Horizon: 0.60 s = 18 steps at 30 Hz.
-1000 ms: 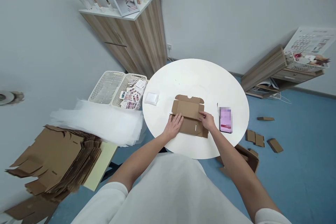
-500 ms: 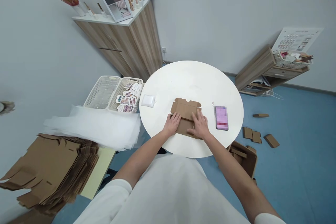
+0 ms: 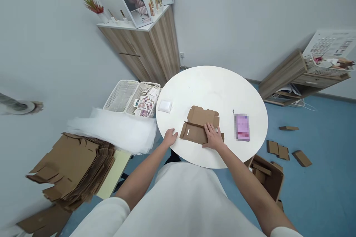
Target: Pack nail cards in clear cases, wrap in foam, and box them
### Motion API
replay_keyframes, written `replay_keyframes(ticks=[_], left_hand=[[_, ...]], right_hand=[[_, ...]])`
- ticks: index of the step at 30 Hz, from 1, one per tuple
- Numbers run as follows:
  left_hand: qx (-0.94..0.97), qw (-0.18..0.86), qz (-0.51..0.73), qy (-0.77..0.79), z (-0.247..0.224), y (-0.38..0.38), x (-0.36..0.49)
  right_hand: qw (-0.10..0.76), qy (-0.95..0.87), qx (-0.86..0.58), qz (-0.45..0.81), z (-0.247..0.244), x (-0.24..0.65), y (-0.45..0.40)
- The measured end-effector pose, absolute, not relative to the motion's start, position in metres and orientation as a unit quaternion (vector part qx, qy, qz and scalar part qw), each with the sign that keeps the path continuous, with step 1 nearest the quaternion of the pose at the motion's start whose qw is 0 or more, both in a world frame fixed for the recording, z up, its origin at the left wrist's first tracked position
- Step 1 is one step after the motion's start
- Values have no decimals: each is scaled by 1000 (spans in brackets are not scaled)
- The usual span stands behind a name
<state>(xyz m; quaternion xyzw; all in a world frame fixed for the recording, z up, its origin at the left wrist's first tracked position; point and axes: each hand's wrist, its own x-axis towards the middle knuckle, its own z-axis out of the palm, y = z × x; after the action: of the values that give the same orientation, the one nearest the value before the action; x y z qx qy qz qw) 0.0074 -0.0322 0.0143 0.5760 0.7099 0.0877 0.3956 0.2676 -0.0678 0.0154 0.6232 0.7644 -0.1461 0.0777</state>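
Observation:
An open brown cardboard box (image 3: 194, 133) lies on the round white table (image 3: 208, 85), its lid flap spread toward the far side. My right hand (image 3: 213, 136) rests on the right part of the box with its fingers spread. To the left of the box, near the table's edge, my left hand (image 3: 170, 137) is off the cardboard, fingers apart and nothing in them. A small white packet (image 3: 165, 106) lies at the table's left. On the right is a phone-like item (image 3: 242, 127), pink and blurred.
White baskets (image 3: 118, 96), one with printed cards, stand left of the table. White sheets (image 3: 116, 129) and stacked flat cardboard (image 3: 72, 166) lie lower left. A carton (image 3: 274, 181) and small boxes (image 3: 302, 158) are on the floor at right.
My left hand has come off the box and moved left. My right hand stays on the box, whose left end now shows. The whole view has shifted slightly.

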Motion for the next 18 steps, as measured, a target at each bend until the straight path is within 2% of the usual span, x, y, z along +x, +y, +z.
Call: replay_keyframes(ticks=[5, 12, 18], left_hand=[[586, 420, 79, 689, 12, -35, 13], [635, 366, 9, 680, 17, -30, 28], [667, 341, 61, 660, 16, -36, 3]], right_hand=[[77, 768, 618, -149, 13, 264, -71], [69, 767, 620, -148, 10, 255, -79], [70, 767, 617, -158, 13, 256, -80]])
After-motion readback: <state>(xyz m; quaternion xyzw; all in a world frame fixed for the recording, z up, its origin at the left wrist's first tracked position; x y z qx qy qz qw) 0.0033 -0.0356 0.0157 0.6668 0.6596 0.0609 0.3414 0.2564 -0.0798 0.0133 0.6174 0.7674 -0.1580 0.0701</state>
